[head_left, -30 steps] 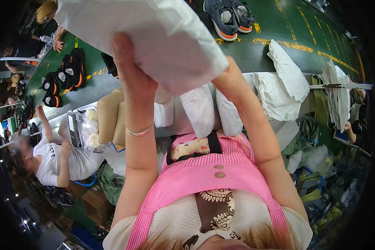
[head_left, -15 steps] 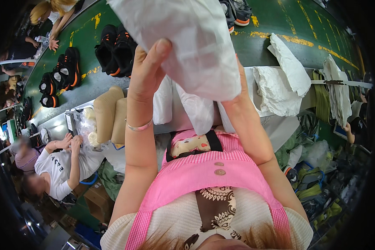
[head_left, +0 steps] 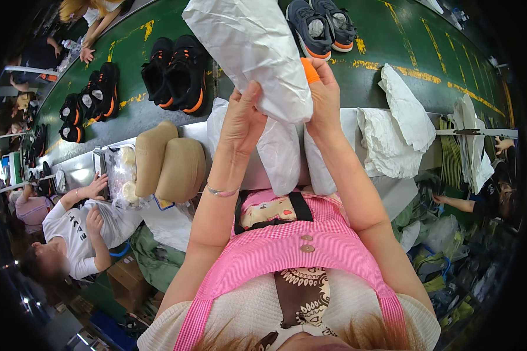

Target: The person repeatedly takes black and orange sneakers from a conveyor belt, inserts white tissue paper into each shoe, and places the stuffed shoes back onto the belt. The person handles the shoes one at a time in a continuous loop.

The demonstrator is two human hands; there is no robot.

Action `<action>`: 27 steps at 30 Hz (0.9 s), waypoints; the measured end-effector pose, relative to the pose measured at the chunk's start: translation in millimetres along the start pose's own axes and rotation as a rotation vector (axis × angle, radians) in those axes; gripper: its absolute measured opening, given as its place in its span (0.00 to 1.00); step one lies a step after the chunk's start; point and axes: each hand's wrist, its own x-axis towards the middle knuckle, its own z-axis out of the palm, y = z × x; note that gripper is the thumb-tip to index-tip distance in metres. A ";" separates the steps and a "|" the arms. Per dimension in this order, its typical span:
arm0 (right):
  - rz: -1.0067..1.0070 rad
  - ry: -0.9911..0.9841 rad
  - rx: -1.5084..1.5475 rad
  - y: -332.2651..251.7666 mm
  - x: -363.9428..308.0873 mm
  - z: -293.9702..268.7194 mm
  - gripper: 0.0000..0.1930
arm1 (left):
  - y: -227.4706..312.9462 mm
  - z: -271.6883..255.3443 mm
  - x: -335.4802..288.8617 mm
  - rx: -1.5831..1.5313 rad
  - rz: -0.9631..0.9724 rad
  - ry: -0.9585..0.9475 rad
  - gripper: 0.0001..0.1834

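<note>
Both my hands hold up a long white paper-wrapped bundle (head_left: 249,52), tilted with its upper end leaning left. My left hand (head_left: 243,120) grips its lower left side, thumb on the paper. On the right side, my right hand (head_left: 324,99) pinches it where a bright orange edge (head_left: 309,70) shows beside the paper. What the wrapping covers is mostly hidden. Below the bundle, more white paper-covered pieces (head_left: 278,158) lie across the grey ledge in front of my pink apron.
A black pair of sneakers with orange trim (head_left: 184,73) stands left on the green conveyor; a grey-blue pair (head_left: 310,29) stands farther off. Crumpled white paper (head_left: 389,140) lies right of my hands. Tan padded forms (head_left: 181,167) sit left. Co-workers are at both sides.
The bundle has turned in my hands and moved slightly away from me. My right hand has shifted up its side, and the orange edge now shows there.
</note>
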 end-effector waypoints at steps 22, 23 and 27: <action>-0.095 -0.578 -1.047 -25.8 -26.9 27.2 0.36 | 115.4 -67.2 2.0 1.488 0.428 0.098 0.20; -0.043 -0.575 -1.054 -16.4 -25.4 34.0 0.37 | 119.0 -81.3 3.6 1.437 0.276 0.219 0.20; -0.130 -0.630 -1.140 22.0 -22.3 73.0 0.39 | 159.5 -125.6 12.0 0.920 -0.037 0.444 0.16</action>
